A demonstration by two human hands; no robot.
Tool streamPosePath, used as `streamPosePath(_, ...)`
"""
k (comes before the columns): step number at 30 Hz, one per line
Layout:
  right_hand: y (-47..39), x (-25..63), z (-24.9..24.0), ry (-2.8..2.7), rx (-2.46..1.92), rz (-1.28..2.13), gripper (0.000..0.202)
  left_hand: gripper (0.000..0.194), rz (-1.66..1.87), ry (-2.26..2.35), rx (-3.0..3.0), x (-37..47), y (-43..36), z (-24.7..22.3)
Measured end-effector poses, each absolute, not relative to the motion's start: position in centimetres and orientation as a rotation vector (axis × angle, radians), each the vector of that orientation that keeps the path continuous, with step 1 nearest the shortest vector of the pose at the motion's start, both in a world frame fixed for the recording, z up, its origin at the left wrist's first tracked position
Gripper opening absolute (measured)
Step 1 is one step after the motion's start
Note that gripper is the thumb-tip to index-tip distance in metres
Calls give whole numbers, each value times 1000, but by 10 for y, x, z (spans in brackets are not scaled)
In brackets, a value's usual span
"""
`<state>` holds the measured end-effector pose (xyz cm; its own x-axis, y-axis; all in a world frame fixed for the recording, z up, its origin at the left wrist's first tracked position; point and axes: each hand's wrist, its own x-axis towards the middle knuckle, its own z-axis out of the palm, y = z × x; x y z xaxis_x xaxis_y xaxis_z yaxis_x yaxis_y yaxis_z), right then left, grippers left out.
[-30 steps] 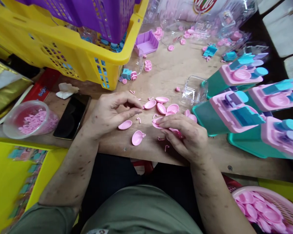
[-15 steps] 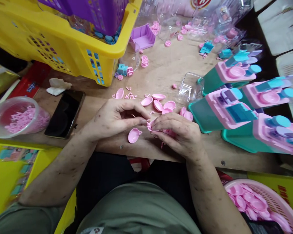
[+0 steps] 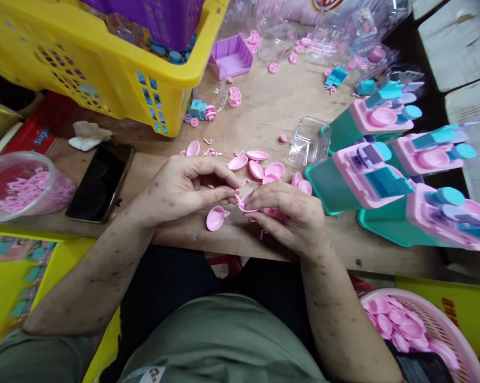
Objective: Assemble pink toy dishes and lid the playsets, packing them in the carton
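My right hand [image 3: 293,213] is closed on a small pink oval toy bowl [image 3: 247,209], most of it hidden behind the fingers. My left hand [image 3: 184,186] pinches a tiny pink hook-shaped piece [image 3: 238,200] at the bowl's left end; whether the two are joined I cannot tell. Just below the left fingers lies another pink bowl [image 3: 216,218] with a hooked piece on its end. Beyond the hands, several loose pink bowls [image 3: 256,169] and small pink hooks [image 3: 211,153] are scattered on the wooden table [image 3: 259,117].
A clear tub [image 3: 58,183] of pink hooks and a black phone [image 3: 100,183] sit at left. Behind them stands a yellow basket [image 3: 116,90]. Several green-and-pink toy containers [image 3: 335,175] stand at right, near a clear plastic tray [image 3: 309,143]. A pink basket [image 3: 455,330] holds pink bowls below the table.
The whole view has shifted slightly, so things sit a little further left. Both hands keep their grips at the bowl's end, with the pinched hook showing slightly more.
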<state>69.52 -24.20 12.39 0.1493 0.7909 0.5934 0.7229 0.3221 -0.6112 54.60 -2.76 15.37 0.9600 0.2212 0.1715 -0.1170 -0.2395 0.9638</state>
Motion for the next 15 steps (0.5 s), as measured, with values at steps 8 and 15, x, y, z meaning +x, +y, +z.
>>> streamPosePath(8, -243, 693, 122, -1555, -1435, 81, 4, 1, 267, 18, 1887, 546, -27, 154)
streamPosePath(15, -243, 689, 122, -1521, -1429, 21, 10, 10, 221, 5, 1858, 549, -28, 154)
